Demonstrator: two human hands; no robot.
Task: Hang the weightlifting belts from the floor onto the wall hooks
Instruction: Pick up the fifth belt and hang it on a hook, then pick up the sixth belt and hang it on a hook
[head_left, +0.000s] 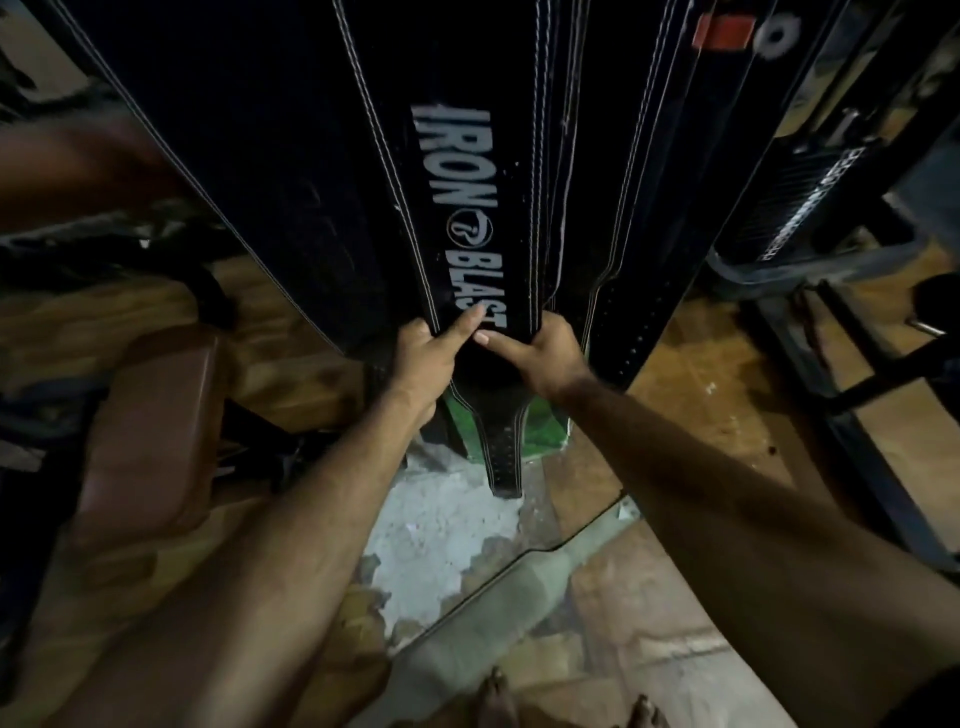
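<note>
At centre frame, a black weightlifting belt (462, 208) lettered "IRON BLAST" hung vertically among other dark belts (597, 171). The left hand (428, 351) and right hand (548, 353) gripped its opposite edges, fingers curled around them, index fingers extended across its face. Its tapered perforated end (501, 447) hung above the worn floor (447, 525).

Gym — hanging lifting belts (467, 208), padded bench (150, 431) at left, dark machine frame (857, 364) (worn floor (447, 525)).
</note>
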